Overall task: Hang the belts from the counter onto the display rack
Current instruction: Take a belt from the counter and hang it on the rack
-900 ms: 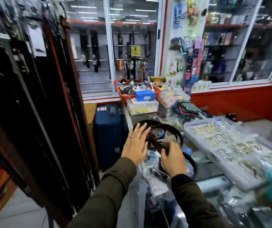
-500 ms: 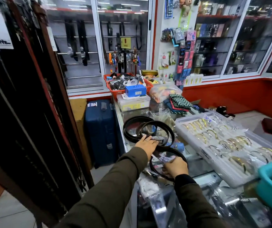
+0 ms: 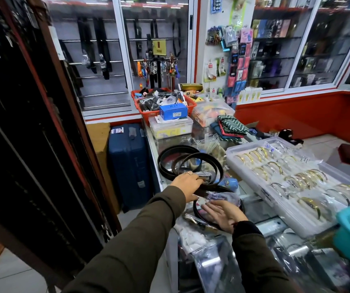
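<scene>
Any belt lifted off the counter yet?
No: the coiled belts lie flat on the glass counter, with the left hand resting on them and the right hand open beside.

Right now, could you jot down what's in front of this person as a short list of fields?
place: shop counter with a glass top
belts on counter: dark coiled belts, lying in loops
left hand: resting on the belts, fingers curled over a strap
right hand: open, flat on plastic packets beside a belt loop
display rack: to the person's left, full of hanging dark belts
beside the belts: clear tray of gold bangles
behind the belts: red basket of small goods
on the floor: blue suitcase
</scene>
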{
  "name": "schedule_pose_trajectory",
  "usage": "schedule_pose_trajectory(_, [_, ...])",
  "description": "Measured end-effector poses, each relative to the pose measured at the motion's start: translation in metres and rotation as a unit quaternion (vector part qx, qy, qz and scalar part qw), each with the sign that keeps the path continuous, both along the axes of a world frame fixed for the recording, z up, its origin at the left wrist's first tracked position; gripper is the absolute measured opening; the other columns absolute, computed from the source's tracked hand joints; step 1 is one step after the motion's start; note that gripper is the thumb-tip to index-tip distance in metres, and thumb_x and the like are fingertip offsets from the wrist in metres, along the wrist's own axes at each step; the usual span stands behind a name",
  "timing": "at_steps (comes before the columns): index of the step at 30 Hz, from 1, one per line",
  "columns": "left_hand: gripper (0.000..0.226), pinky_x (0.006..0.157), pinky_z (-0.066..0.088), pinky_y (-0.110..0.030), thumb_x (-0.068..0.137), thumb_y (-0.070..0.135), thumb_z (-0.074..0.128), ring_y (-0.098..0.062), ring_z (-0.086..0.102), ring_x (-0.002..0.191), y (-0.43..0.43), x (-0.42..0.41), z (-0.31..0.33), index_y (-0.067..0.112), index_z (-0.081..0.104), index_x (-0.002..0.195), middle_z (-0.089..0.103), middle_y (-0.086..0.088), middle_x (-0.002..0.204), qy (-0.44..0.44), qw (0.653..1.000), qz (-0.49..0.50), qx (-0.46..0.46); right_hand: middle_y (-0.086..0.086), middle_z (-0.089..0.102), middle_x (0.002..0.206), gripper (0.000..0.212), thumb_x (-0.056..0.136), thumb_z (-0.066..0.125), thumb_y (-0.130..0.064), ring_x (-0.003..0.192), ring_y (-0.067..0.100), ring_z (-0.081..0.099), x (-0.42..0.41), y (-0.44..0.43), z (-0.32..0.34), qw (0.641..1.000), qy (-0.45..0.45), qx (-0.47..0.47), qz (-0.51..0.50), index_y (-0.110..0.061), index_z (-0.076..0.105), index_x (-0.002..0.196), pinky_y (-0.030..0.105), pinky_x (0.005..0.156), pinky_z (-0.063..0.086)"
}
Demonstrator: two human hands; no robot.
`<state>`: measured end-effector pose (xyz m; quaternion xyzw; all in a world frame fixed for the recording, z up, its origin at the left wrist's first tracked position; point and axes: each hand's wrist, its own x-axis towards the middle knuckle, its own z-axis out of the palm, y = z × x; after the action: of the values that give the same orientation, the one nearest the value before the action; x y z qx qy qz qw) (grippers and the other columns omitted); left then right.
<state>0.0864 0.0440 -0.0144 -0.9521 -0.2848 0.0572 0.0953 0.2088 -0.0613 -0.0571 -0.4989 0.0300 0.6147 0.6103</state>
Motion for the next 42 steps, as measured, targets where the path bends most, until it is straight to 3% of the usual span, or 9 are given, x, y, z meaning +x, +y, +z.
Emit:
schedule_pose_trajectory(2, [0.051,0.107,0.043,-0.042,0.096,0.028,0.062,-0.034,0.050,0.128,-0.003,0.003,-0.002,0.008,0.049,0.141,0.055,-0.013,0.137,-0.013,1.000,0.006,0.002,0.027,0.041,0.154,0.040,0.105,0.039,0.002,0.142,0.038,0.045,0.001,0.001,0.000,0.997,0.066,0.019,-0.046,0.013,0.040,0.143,0.039,0.119,0.036])
schedule_pose_trajectory(4, [0.048,0.106,0.044,-0.043,0.097,0.024,0.062,-0.034,0.050,0.128,-0.008,0.006,-0.003,0.007,0.049,0.140,0.055,-0.014,0.137,-0.030,0.999,0.020,-0.003,0.026,0.039,0.156,0.035,0.107,0.035,-0.002,0.145,0.035,0.042,-0.002,0.004,-0.001,0.991,0.093,0.022,-0.090,0.012,0.045,0.138,0.034,0.124,0.027])
schedule_pose_trajectory(6, [0.045,0.104,0.044,-0.043,0.099,0.022,0.058,-0.034,0.049,0.128,-0.010,0.007,-0.001,0.007,0.049,0.140,0.053,-0.014,0.137,-0.044,0.999,0.031,-0.008,0.029,0.041,0.154,0.035,0.108,0.034,-0.003,0.144,0.036,0.044,-0.004,0.006,-0.005,0.988,0.090,0.035,-0.117,0.014,0.044,0.137,0.037,0.122,0.030])
schedule_pose_trajectory(9, [0.045,0.102,0.044,-0.041,0.102,0.025,0.053,-0.032,0.050,0.127,-0.011,0.005,0.003,0.011,0.046,0.144,0.054,-0.011,0.137,-0.067,0.997,0.041,-0.008,0.032,0.049,0.146,0.040,0.104,0.045,0.002,0.127,0.041,0.057,-0.005,0.005,-0.006,0.983,0.046,0.091,-0.155,0.016,0.041,0.141,0.044,0.104,0.048])
schedule_pose_trajectory(15, [0.048,0.101,0.045,-0.039,0.106,0.028,0.043,-0.030,0.049,0.129,-0.015,-0.004,0.019,0.012,0.038,0.151,0.051,-0.010,0.142,-0.123,0.992,0.041,-0.001,0.029,0.058,0.128,0.033,0.100,0.053,0.003,0.097,0.033,0.068,-0.008,0.005,0.007,0.968,-0.026,0.168,-0.184,0.009,0.049,0.132,0.034,0.078,0.064])
schedule_pose_trajectory(19, [0.048,0.098,0.045,-0.038,0.106,0.029,0.044,-0.029,0.050,0.124,-0.014,-0.016,0.036,0.012,0.040,0.151,0.053,-0.010,0.140,-0.187,0.982,0.039,0.000,0.019,0.062,0.105,0.012,0.100,0.051,0.004,0.088,0.027,0.068,-0.010,0.006,0.027,0.962,-0.043,0.224,-0.152,-0.005,0.058,0.103,0.029,0.062,0.065])
schedule_pose_trajectory(26, [0.044,0.097,0.048,-0.040,0.104,0.027,0.051,-0.030,0.055,0.119,-0.027,-0.052,0.075,0.010,0.052,0.144,0.060,-0.012,0.129,-0.371,0.927,0.055,-0.003,0.008,0.074,0.091,0.015,0.098,0.057,0.000,0.078,0.017,0.074,-0.025,0.014,0.083,0.935,-0.090,0.335,-0.079,-0.011,0.061,0.107,0.030,0.065,0.064])
schedule_pose_trajectory(36, [0.044,0.105,0.046,-0.034,0.100,0.026,0.060,-0.025,0.058,0.120,-0.063,-0.140,0.149,0.006,0.057,0.139,0.062,-0.011,0.127,-0.568,0.815,0.114,0.009,-0.002,0.078,0.083,0.019,0.102,0.051,-0.003,0.072,0.009,0.074,-0.098,0.030,0.187,0.856,-0.097,0.500,0.087,-0.016,0.063,0.110,0.028,0.066,0.063])
schedule_pose_trajectory(42, [0.041,0.097,0.039,-0.008,0.102,0.019,0.055,-0.012,0.058,0.112,-0.094,-0.212,0.168,0.006,0.055,0.140,0.063,-0.009,0.118,-0.584,0.800,0.119,0.063,-0.006,0.078,0.079,0.014,0.092,0.066,-0.012,0.062,0.001,0.068,-0.169,0.028,0.237,0.810,-0.168,0.523,0.206,-0.017,0.071,0.104,0.017,0.052,0.055])
